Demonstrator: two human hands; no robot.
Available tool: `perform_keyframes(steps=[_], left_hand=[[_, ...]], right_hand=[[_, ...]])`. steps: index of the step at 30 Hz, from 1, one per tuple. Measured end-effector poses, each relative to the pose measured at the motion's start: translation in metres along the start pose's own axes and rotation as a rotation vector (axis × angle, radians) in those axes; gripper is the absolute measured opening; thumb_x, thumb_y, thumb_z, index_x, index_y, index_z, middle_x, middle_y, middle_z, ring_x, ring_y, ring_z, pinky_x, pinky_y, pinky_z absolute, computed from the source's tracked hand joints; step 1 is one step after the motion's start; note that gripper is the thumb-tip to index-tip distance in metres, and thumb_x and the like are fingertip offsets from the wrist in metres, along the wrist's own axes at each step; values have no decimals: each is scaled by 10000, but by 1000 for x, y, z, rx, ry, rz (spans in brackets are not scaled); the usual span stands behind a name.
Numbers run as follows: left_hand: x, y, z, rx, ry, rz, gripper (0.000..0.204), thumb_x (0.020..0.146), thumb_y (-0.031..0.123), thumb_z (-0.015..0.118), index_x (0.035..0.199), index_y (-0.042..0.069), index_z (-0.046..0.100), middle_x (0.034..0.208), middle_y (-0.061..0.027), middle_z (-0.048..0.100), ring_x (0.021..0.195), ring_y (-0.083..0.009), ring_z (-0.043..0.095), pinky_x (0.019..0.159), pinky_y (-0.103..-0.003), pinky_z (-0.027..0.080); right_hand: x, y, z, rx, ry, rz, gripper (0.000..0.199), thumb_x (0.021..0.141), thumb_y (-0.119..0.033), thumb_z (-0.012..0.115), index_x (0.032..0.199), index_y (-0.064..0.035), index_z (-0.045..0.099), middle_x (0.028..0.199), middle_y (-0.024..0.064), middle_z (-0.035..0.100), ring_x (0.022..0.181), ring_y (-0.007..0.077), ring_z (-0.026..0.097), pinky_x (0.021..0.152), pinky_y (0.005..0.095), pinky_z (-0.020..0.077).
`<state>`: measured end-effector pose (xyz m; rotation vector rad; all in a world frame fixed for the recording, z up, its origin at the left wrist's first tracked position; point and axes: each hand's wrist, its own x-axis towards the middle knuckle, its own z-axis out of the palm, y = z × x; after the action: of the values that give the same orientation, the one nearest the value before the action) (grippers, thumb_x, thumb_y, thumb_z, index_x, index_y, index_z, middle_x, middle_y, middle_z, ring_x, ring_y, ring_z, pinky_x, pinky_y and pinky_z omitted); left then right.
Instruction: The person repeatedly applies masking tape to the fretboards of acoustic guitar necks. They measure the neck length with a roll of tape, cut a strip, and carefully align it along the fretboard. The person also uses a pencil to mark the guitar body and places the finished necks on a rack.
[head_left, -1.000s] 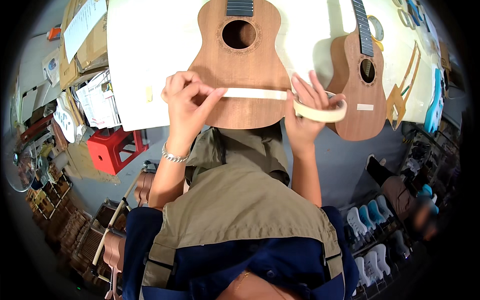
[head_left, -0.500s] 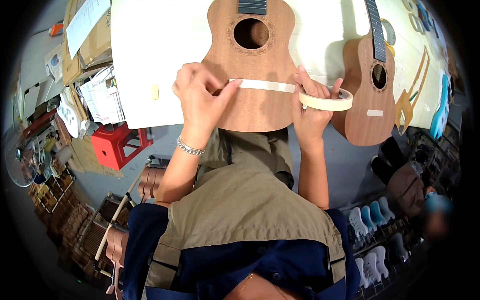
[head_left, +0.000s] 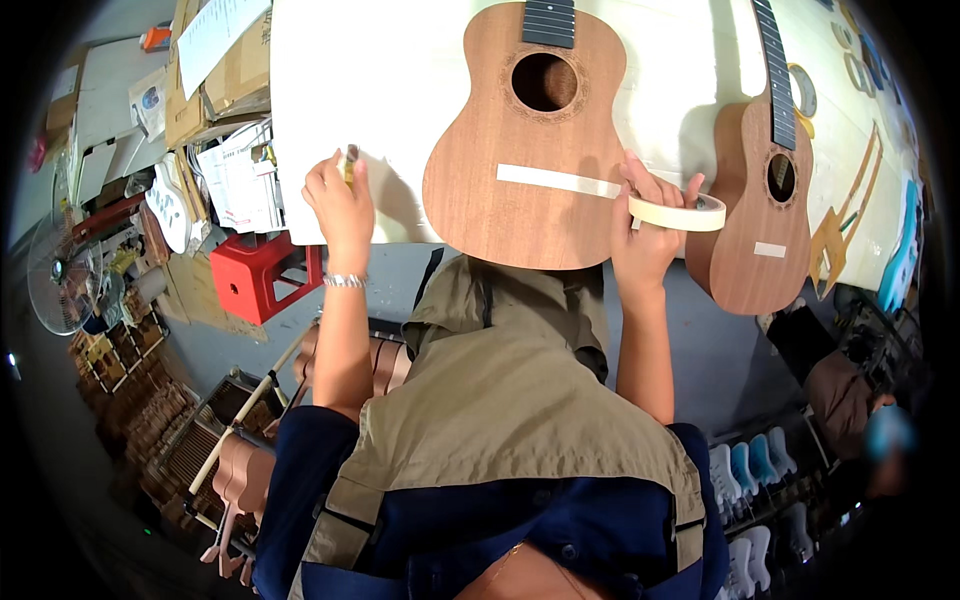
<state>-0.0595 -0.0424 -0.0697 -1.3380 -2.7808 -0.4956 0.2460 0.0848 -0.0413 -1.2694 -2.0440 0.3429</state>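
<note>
Right hand (head_left: 645, 225): grip closed on tape roll (head_left: 678, 212), strip (head_left: 558, 180) pulled taut across ukulele (head_left: 527, 140) for laying flat;
Left hand (head_left: 340, 195): left of ukulele, pinching small object (head_left: 351, 160) on surface (head_left: 400, 70).

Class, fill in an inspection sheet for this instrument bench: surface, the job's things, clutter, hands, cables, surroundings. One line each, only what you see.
Surface: pale worktable, mostly bare near the front edge.
Job's things: ukulele body lying face up, a strip of masking tape across its lower top, running to the tape roll.
Clutter: second ukulele to the right, wooden parts beyond it.
Hands: left hand pinches a small object at the table edge; right hand holds the tape roll.
Cables: nothing seen.
Surroundings: red stool, cardboard boxes with papers, a fan, instrument necks stacked on the floor.
</note>
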Motion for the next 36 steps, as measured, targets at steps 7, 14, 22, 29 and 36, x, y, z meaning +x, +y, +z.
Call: perform_keyframes(steps=[7,14,22,29,36], left_hand=[[50,21,-35,-452,-263,-182,253,780,108,736,971,-15,625,718,-31,621,632,-72,576,575,-205,465],[4,150,-48,-952,-817,-172,164,853,138,673,923,4,610,715,5,613,629,-38,566,565,-177,467],[6,175,-34,-734,-1022,-117,191,870,172,652,816,11,564,658,-15,619,568,-57,607,521,-179,486],[8,178,-29,-612,-1016,-8,179,868,135,644,792,17,533,652,-9,605,535,-41,573,473,-174,462],[59,148,-26,-894,-733,-135,143,901,183,606,916,41,610,749,17,605,641,-41,572,557,-185,476]], right_hand=[[3,-1,-4,4,-22,-23,348,746,20,636,1067,-111,662,839,7,639,769,175,591,1085,501,255],[0,2,0,30,-4,-19,378,729,36,633,1068,-128,655,844,-7,628,780,167,586,1080,497,256],[-2,4,1,68,-14,-6,384,724,38,626,1061,-145,645,894,-4,617,825,177,584,1080,524,237],[-10,-26,-21,349,-70,-343,315,751,-69,645,1058,-81,576,899,21,537,876,210,544,1019,446,331],[89,114,-114,-3,130,72,258,857,-95,597,1088,10,551,951,126,584,868,277,582,792,354,462]])
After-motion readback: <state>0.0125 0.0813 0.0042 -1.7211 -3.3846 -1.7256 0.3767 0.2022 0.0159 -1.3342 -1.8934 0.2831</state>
